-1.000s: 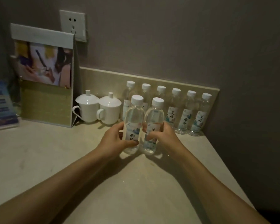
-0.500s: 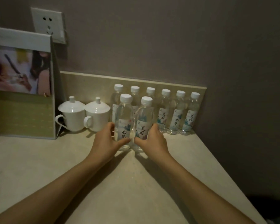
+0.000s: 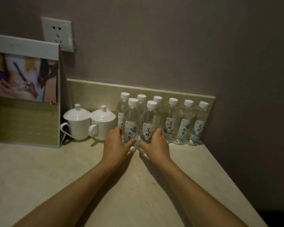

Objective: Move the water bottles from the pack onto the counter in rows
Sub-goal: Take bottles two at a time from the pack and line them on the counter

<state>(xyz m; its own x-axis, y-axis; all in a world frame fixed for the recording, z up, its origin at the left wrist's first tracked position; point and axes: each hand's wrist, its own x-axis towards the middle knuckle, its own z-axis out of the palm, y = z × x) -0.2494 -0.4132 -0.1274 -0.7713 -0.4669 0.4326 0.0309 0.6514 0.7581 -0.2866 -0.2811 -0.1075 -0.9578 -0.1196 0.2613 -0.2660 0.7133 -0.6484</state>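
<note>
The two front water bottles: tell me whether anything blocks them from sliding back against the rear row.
Nothing visible does. The two clear plastic, white-capped front bottles, held by the left hand and right hand, stand directly before the rear row of six bottles. The two white lidded cups sit off to the left.

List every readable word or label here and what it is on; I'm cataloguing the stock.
"无界": label of the front left bottle, in the left hand.
"美好": label of the front right bottle, in the right hand.
Back-row bottles: "美好" on the fourth bottle, "无界" on the fifth bottle.
Small logos and the standing card: too blurred.
</note>
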